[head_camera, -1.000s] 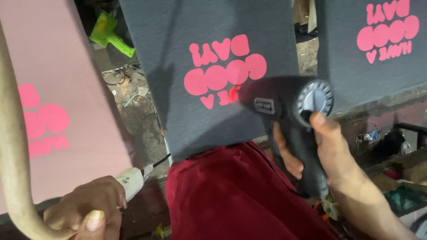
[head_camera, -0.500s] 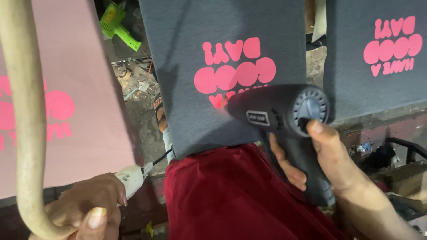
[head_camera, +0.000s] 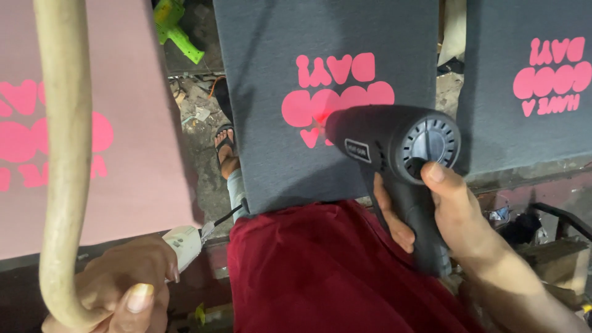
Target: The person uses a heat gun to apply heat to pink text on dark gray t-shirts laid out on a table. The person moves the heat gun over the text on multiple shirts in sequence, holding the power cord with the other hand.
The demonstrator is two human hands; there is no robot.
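My right hand point(head_camera: 441, 213) grips the handle of a black heat gun point(head_camera: 394, 145), whose nozzle points at the pink printed lettering point(head_camera: 336, 92) on a dark grey fabric panel point(head_camera: 271, 148) in front of me. My left hand point(head_camera: 126, 287) at the lower left holds a white plug point(head_camera: 184, 243) with a thin cord, and its thumb rests against a curved beige hose or pipe point(head_camera: 61, 154). A dark red garment point(head_camera: 327, 271) lies over the near end of the grey panel.
A pink panel point(head_camera: 142, 160) with a pink print lies at the left, another dark grey printed panel point(head_camera: 524, 123) at the right. A sandalled foot point(head_camera: 227, 151) stands on the littered floor between panels. A green tool point(head_camera: 176, 31) lies at the top.
The heat gun has shifted right along the pink lettering, and the view has swung a little so the panels sit further right. My left hand keeps its hold.
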